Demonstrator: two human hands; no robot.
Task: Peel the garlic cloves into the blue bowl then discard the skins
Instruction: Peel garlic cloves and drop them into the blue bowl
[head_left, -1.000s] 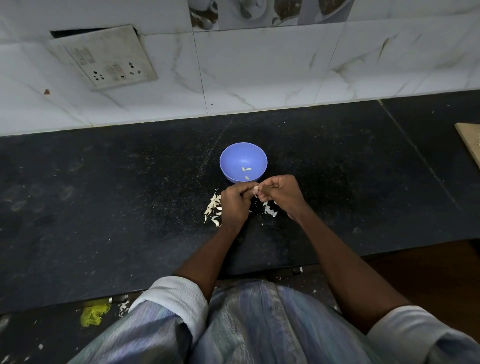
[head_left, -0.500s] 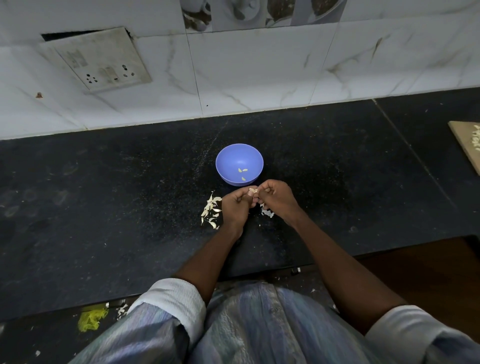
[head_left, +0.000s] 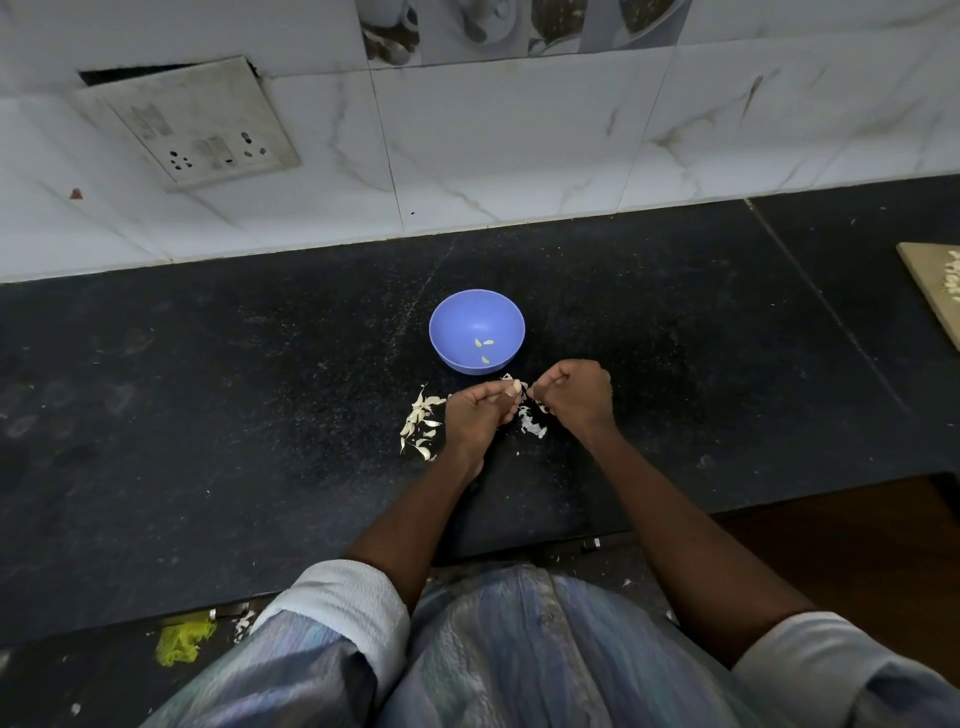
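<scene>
Since earlier, pulled apart: left hand (head_left: 475, 415) pinching clove (head_left: 517, 387), right hand (head_left: 571, 397) gripping skin (head_left: 523, 399); risk dropping short of bowl (head_left: 476, 332).

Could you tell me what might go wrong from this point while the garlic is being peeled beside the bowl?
The left hand pinches a garlic clove over the counter, short of the blue bowl; if it slips, it may land among the skins. Loose skins lie near the bowl and could be flicked in with the peeled cloves. The right hand may be scattering more skin.
</scene>
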